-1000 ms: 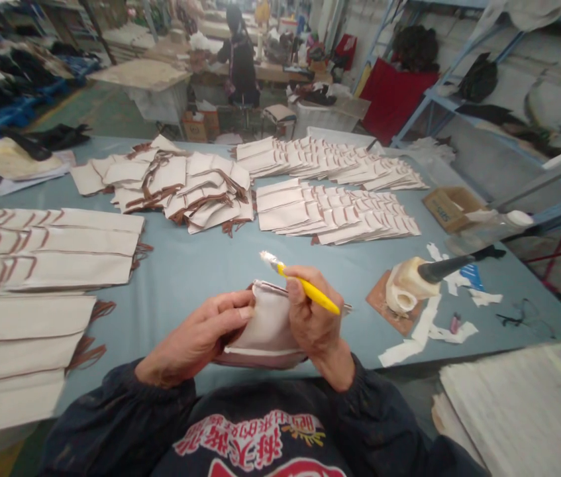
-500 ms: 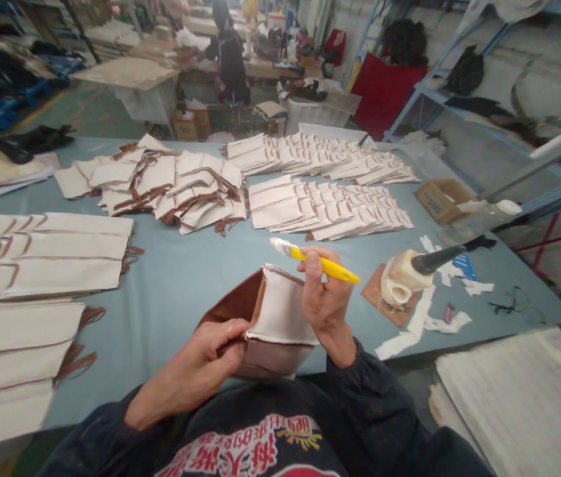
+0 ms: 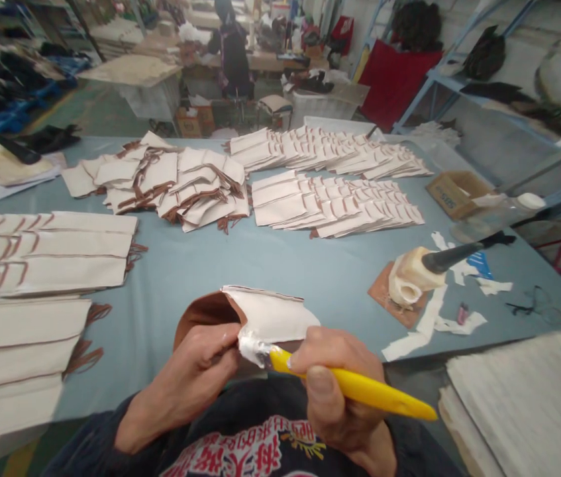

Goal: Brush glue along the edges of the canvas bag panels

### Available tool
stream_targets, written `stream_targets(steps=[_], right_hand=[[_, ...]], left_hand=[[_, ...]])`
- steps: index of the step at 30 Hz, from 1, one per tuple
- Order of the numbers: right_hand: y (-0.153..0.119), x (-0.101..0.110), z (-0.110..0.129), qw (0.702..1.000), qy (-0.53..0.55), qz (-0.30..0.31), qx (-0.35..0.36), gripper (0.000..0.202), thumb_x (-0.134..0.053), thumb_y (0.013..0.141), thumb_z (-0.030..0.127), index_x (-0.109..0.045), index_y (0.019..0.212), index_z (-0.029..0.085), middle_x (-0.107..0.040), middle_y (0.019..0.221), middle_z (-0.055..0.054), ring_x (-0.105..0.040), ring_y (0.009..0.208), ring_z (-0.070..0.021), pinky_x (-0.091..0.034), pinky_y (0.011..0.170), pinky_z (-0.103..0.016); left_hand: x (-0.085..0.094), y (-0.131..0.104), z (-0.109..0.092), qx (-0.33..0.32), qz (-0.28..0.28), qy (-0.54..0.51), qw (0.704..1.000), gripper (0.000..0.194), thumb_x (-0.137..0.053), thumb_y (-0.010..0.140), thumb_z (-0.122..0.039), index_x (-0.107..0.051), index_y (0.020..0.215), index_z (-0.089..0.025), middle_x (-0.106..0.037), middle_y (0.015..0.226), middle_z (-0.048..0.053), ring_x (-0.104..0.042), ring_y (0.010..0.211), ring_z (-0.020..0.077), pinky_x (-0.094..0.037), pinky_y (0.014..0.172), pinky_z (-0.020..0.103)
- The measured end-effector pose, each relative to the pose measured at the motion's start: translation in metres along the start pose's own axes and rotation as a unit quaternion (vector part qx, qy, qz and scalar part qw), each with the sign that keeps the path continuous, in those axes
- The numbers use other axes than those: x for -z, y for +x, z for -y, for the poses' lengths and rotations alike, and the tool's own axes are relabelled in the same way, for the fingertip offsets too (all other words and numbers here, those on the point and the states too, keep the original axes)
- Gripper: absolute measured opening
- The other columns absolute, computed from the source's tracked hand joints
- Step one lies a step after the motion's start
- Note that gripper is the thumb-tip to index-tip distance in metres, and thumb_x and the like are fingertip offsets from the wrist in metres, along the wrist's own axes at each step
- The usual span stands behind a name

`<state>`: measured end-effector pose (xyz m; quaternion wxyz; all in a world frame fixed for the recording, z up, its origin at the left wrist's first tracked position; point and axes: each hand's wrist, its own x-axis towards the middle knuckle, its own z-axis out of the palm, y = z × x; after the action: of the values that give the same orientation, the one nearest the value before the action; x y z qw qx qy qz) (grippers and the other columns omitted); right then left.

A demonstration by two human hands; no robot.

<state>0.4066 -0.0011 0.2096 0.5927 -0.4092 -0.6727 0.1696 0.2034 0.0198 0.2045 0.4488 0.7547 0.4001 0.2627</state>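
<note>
My left hand (image 3: 191,377) is closed on the near left edge of a cream and brown fabric or leather piece (image 3: 275,315), shaped like a pouch, its brown inside showing at the left. In my right hand (image 3: 342,384) is a brush (image 3: 369,392) with a yellow handle. White paste coats its bristles, which touch the piece's edge close to my left fingertips. On the table to the right, a cream-coloured glue pot (image 3: 404,281) with a black handle stands on a brown square.
Rows of overlapping cream pieces (image 3: 334,202) lie at the back, beside a loose heap (image 3: 201,185). More stacks (image 3: 71,255) cover the left. White strips (image 3: 414,334), glasses (image 3: 538,308) and a cardboard box (image 3: 454,194) are on the right. A person (image 3: 233,53) is in the background.
My right hand has brought the brush down and nearer, from above the piece onto its near edge. The piece has tilted and shifted slightly left in my left hand.
</note>
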Motion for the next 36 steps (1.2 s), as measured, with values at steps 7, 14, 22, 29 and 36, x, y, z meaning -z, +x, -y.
stream_targets(steps=[7,14,22,29,36], right_hand=[[-0.006,-0.002,-0.006,0.999,0.013,-0.024,-0.035,0.02,-0.05,0.104,0.029,-0.063,0.09,0.024,-0.068,0.069,0.003,-0.064,0.056,-0.0126,-0.051,0.054,-0.028],[-0.002,-0.009,-0.015,0.993,0.035,-0.071,-0.083,0.021,-0.051,0.103,0.028,-0.067,0.09,0.023,-0.065,0.07,0.003,-0.056,0.055,-0.0111,-0.046,0.052,-0.025],[0.008,-0.002,-0.017,0.976,0.099,-0.111,-0.161,0.032,-0.052,0.104,0.037,-0.066,0.079,0.021,-0.052,0.056,0.006,-0.046,0.043,-0.009,-0.039,0.042,-0.022],[0.008,0.003,-0.018,0.992,0.093,-0.025,-0.076,0.021,-0.054,0.102,0.03,-0.066,0.086,0.023,-0.063,0.064,0.004,-0.052,0.046,-0.0103,-0.041,0.044,-0.023],[0.014,-0.011,-0.027,0.997,-0.001,0.003,0.075,0.017,-0.053,0.101,0.023,-0.064,0.088,0.024,-0.068,0.067,0.004,-0.062,0.054,-0.012,-0.051,0.056,-0.025]], left_hand=[[0.0,-0.001,0.002,0.006,-0.027,0.015,1.0,0.027,-0.046,0.093,-0.012,-0.069,0.079,-0.016,-0.066,0.068,0.001,-0.061,0.067,0.015,-0.049,0.065,0.023],[0.0,0.004,0.002,0.019,-0.047,0.011,0.999,0.027,-0.044,0.093,-0.012,-0.067,0.079,-0.016,-0.065,0.072,0.0,-0.057,0.065,0.0126,-0.043,0.063,0.022],[0.008,0.005,0.008,0.187,-0.011,-0.212,0.959,0.027,-0.062,0.094,-0.041,-0.069,0.09,-0.015,-0.066,0.078,0.001,-0.056,0.069,0.0146,-0.044,0.063,0.023],[0.01,0.002,0.0,0.251,0.036,-0.381,0.889,0.044,-0.078,0.084,-0.05,-0.072,0.107,-0.013,-0.054,0.067,-0.002,-0.044,0.058,0.0102,-0.034,0.051,0.019],[0.004,0.0,-0.001,0.258,0.001,-0.407,0.876,0.037,-0.078,0.081,-0.049,-0.07,0.089,-0.013,-0.049,0.066,-0.003,-0.041,0.059,0.0101,-0.035,0.053,0.019]])
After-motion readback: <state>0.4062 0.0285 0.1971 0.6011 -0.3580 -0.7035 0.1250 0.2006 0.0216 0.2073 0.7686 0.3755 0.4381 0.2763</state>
